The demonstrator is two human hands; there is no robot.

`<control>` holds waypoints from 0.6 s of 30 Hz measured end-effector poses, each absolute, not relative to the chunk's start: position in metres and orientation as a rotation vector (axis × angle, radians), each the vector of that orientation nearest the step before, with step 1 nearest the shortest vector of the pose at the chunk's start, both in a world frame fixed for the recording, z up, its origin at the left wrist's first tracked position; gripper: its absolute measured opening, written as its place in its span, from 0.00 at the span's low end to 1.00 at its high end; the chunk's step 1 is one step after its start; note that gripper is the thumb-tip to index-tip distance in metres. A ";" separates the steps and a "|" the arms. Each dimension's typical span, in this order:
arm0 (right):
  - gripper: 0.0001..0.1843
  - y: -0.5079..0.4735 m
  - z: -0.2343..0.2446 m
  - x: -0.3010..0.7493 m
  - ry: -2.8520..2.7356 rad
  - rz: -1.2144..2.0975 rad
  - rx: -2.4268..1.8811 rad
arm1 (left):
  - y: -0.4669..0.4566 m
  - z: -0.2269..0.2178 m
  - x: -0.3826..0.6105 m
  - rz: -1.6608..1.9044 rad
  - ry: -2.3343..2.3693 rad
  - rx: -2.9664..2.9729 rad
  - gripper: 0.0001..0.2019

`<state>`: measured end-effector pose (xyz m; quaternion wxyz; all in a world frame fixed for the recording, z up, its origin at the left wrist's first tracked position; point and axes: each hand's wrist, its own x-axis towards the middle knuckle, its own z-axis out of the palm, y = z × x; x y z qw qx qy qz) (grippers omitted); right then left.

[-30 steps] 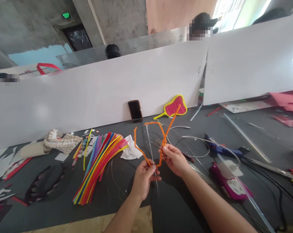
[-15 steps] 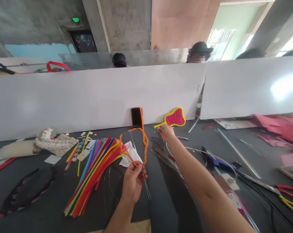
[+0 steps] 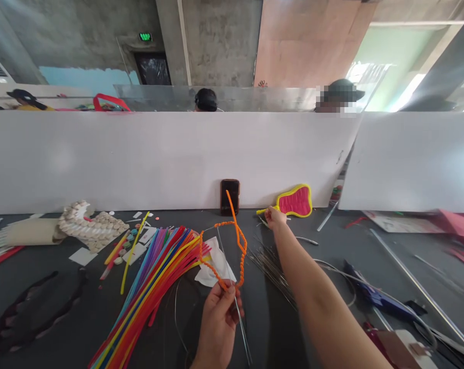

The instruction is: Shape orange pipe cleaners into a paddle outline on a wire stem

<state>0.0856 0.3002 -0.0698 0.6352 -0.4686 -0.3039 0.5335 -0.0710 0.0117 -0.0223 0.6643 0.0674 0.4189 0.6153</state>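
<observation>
My left hand [image 3: 220, 320] pinches the bottom of a wire frame [image 3: 242, 264] bent into a loop and wrapped in twisted orange pipe cleaner. A loose orange end sticks up from the loop, and part of the wire at its upper left is bare. Thin wire ends [image 3: 244, 333] run down past my fingers. My right hand [image 3: 277, 218] is stretched forward, its fingers closed on the yellow handle of a small hand fan [image 3: 296, 201] with a pink face and yellow rim. The fan leans against the white board.
A bundle of coloured pipe cleaners [image 3: 143, 294] lies left, beside a white tissue [image 3: 212, 266]. Straight wires [image 3: 272, 271] lie under my right forearm. A phone [image 3: 230, 199] leans on the white board [image 3: 170, 159]. A blue glue gun [image 3: 378, 297] with its cord sits right.
My right hand has moved from just below the fan's handle onto it. My left hand still holds the orange loop. The view has tilted up and shifted left.
</observation>
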 end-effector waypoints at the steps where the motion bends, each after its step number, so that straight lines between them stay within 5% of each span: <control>1: 0.17 0.298 -0.070 0.084 -0.676 1.222 -1.092 | 0.012 -0.022 -0.071 1.394 0.950 0.155 0.15; 18: 0.20 0.206 0.016 0.099 -1.176 1.308 -0.813 | 0.009 -0.018 -0.072 1.408 0.909 0.216 0.13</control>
